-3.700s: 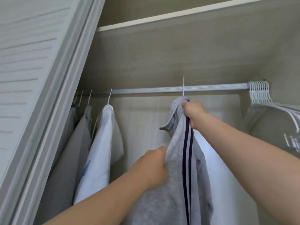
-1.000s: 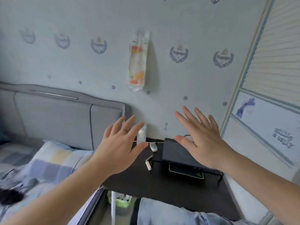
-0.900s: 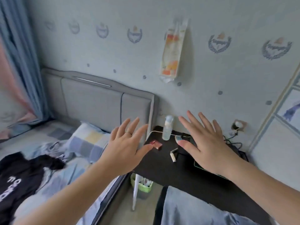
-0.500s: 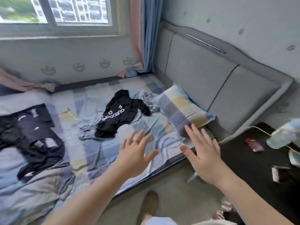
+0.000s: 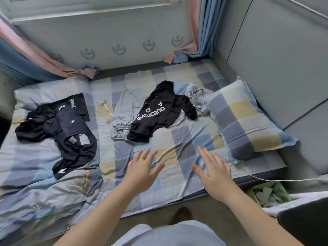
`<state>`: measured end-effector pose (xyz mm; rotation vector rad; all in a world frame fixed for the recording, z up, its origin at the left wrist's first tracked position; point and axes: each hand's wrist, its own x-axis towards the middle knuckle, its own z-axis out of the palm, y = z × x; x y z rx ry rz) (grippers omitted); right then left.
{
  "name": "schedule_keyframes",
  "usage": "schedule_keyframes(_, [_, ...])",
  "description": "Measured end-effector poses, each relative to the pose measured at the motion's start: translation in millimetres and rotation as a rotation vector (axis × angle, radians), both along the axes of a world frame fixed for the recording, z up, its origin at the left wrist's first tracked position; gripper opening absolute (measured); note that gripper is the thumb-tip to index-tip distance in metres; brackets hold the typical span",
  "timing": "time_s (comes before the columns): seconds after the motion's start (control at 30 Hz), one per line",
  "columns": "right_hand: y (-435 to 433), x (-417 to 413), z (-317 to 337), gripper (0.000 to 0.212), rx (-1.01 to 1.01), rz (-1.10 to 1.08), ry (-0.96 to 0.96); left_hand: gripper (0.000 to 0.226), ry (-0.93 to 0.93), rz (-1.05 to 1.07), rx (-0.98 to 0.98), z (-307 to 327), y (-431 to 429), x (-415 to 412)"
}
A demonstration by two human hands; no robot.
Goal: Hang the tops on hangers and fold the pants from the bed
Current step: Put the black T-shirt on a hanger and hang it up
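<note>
Bed [image 5: 179, 139]: checked cotton sheet in blue, grey and cream, creased.
Black top [image 5: 159, 114]: mid-bed, crumpled, white lettering uppermost. Thin jersey; by judgement light, limp and not slippery. Best taken at the shoulders or neckline, so it hangs open for a hanger.
Grey pants [image 5: 126, 107]: smooth soft knit with gathered cuffs, lying partly beneath the black top. Likely to drag the top along if pulled first. Take by the waistband, which I cannot place for certain.
Dark heap [image 5: 71, 132]: black and navy garments overlapped at left; kinds not separable.
Grey bundle [image 5: 197, 101]: rumpled cloth between top and pillow [image 5: 245, 119].
Left hand [image 5: 142, 172], right hand [image 5: 214, 173]: both spread, fingers straight, empty, above the bed's near edge, short of the clothes.
Headboard [image 5: 284, 59]: padded grey panels.
</note>
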<state>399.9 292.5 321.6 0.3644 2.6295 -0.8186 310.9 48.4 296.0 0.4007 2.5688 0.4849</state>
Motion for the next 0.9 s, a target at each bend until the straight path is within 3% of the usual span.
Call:
schedule_keyframes(0.17, [22, -51, -23, 0.068, 0.023, 0.049, -0.053, 0.067, -0.030, 0.019, -0.004, -21, 28, -53])
schedule_keyframes(0.43, [25, -138, -97, 0.069, 0.070, -0.029, -0.006, 0.064, -0.017, 0.000, -0.011, -100, 31, -159])
schedule_keyframes(0.63, [-38, -252, -143, 0.069, 0.150, -0.028, -0.041, 0.063, -0.078, 0.034, 0.008, -151, -24, -247])
schedule_keyframes(0.9, [-98, -379, -157, 0.068, 0.200, 0.093, -0.032, 0.063, -0.094, 0.108, 0.041, -159, -85, -337])
